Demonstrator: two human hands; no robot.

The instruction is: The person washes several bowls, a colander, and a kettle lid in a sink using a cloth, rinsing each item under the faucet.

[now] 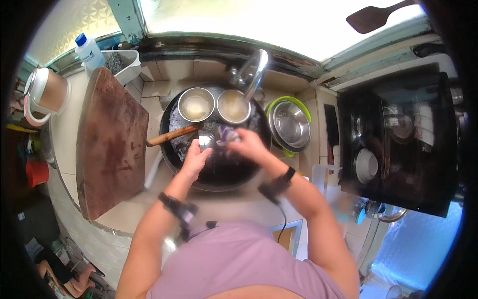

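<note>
My left hand (196,159) grips a shiny metal bowl or cup (206,139) over a large dark wok (224,178). Close beside it, my right hand (248,144) holds a crumpled purple-and-white cloth (227,135), blurred. Two round metal bowls, the left one (196,105) and the right one (233,106), hold cloudy liquid at the wok's far side. A wooden handle (173,135) reaches across the wok's left rim; what it belongs to is hidden. The curved metal faucet (257,74) hangs over the right bowl.
A thick wooden chopping board (112,145) leans at the left. Stacked metal bowls (292,125) with a green colander (307,108) stand right of the wok. Farther right are a cleaver (331,125) and a black glossy cabinet or rack (418,149). A white bottle (89,54) stands back left.
</note>
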